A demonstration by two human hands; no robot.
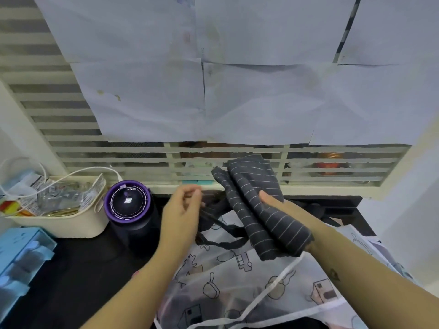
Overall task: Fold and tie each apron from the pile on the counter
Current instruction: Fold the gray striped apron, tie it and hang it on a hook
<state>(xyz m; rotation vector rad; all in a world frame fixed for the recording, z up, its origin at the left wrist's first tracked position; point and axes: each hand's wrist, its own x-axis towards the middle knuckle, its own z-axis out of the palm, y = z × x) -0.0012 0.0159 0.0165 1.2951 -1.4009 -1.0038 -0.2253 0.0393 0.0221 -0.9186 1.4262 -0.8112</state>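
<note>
A dark grey apron with thin white stripes (255,200), folded into a narrow bundle, is held up above the counter by my right hand (276,205), which grips it around the middle. Its dark straps (223,231) hang loose below and to the left. My left hand (183,210) is just left of the bundle, fingers pinched at a strap end. Under both hands lies a white translucent apron with printed kitchen drawings (249,281) and white ties, spread on the dark counter (78,269).
A purple-lidded dark container (128,201) stands left of my left hand. Further left sit a cream basket (59,222) full of packets and a blue plastic organiser (21,255). A slatted window with paper sheets (237,91) lines the back.
</note>
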